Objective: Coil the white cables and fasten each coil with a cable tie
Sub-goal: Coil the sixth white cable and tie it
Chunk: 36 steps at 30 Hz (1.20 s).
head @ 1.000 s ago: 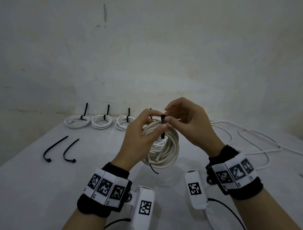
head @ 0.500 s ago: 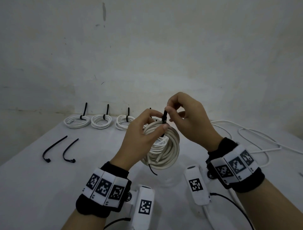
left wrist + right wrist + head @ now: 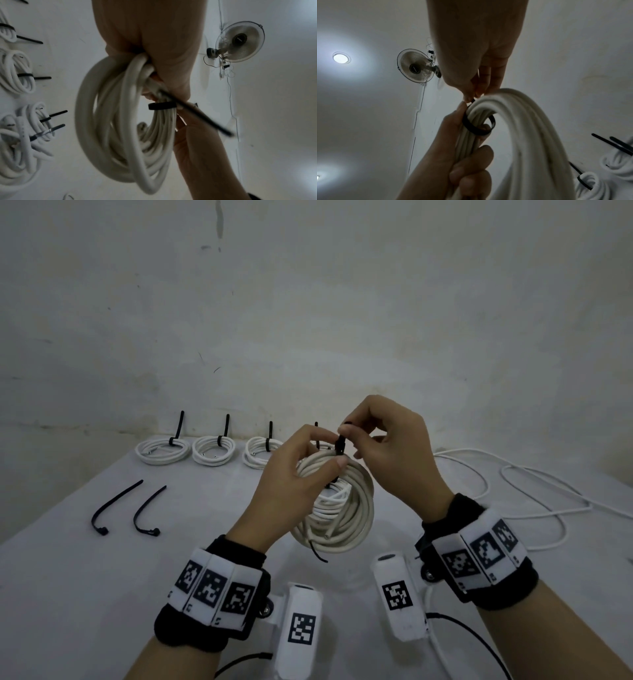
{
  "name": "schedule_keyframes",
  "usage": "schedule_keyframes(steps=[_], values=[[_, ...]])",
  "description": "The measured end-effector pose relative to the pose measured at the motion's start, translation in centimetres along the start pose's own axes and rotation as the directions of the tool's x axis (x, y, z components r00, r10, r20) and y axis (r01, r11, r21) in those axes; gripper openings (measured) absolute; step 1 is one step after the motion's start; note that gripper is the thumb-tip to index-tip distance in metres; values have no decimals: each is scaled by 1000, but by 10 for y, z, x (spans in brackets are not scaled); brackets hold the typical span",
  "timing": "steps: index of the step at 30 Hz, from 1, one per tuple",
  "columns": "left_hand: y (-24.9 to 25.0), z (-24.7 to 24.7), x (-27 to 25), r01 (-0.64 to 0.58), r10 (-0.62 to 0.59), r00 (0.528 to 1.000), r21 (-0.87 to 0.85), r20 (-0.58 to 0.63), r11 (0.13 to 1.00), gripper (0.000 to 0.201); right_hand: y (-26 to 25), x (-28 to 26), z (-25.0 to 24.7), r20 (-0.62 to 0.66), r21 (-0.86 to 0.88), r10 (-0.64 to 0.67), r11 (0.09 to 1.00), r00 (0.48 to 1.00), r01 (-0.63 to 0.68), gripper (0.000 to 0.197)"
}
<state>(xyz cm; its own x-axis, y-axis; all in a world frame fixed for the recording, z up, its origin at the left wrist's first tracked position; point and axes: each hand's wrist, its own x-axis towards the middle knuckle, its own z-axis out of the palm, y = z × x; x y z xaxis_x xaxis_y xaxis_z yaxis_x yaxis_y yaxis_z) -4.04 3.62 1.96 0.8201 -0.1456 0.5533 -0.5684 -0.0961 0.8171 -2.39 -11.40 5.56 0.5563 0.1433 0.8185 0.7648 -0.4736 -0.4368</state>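
White cable coil mid-frame, gripped by left hand; right hand pinches black cable tie looped round it. No legible writing; wristbands carry square codes.

- A cable coil hangs above the middle of the table, between the left hand and the right hand.
- A cable tie circles the top of that coil, its tail rising between the two hands.
- Three tied coils lie in a row at the table's far edge, before the wall; a fourth is mostly hidden behind the left hand.
- Two loose cable ties lie side by side on the left, nearer than the row.
- An uncoiled cable sprawls on the right of the table.
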Motion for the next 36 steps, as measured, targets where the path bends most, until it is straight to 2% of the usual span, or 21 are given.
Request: schedule_keyframes(steps=[4, 10, 13, 16, 17, 19, 22, 27, 30, 32, 34, 36], values=[[-3, 6, 0, 14, -14, 1000, -5, 18, 1000, 14, 6, 10, -4, -82, 13, 70, 998, 994, -69, 15], [-7, 2, 1, -6, 3, 999, -75, -41, 997, 14, 9, 16, 4, -26, 122, 167, 979, 986, -163, 17], [-9, -1, 5, -3, -8, 993, -93, -119, 996, 12, 5, 14, 4, 90, 125, 179, 974, 980, -190, 6], [-12, -9, 7, 13, -38, 971, -106, -235, 994, 10, 11, -3, 9, 295, 174, 274, 927, 916, -333, 40], [-13, -11, 8, 13, -44, 964, -117, -261, 993, 11, 12, -11, 14, 325, 192, 274, 918, 905, -347, 45], [-12, -12, 7, 12, -52, 961, -146, -271, 989, 26, 13, -22, 24, 274, 237, 226, 926, 935, -293, 35], [-13, -13, 7, 20, -50, 978, -148, -203, 989, 44, 16, -22, 30, 96, 197, 168, 963, 981, -184, 20], [-20, -18, 9, -37, 43, 976, 31, -213, 999, 22, 28, -20, 26, 47, 123, 193, 973, 980, -197, 17], [-23, -19, 10, -34, 44, 978, 52, -205, 998, 20, 29, -23, 28, 32, 117, 221, 968, 975, -223, 18], [-24, -21, 9, 15, -11, 985, 22, -170, 1000, 29, 30, -24, 30, -2, 130, 222, 967, 975, -220, 15], [-25, -25, 7, 152, -153, 982, -17, -106, 988, 47, 33, -26, 32, -52, 163, 245, 958, 968, -234, 12], [-26, -28, 4, 268, -271, 961, -60, -47, 962, 51, 37, -27, 35, -69, 185, 275, 948, 959, -259, 10]])
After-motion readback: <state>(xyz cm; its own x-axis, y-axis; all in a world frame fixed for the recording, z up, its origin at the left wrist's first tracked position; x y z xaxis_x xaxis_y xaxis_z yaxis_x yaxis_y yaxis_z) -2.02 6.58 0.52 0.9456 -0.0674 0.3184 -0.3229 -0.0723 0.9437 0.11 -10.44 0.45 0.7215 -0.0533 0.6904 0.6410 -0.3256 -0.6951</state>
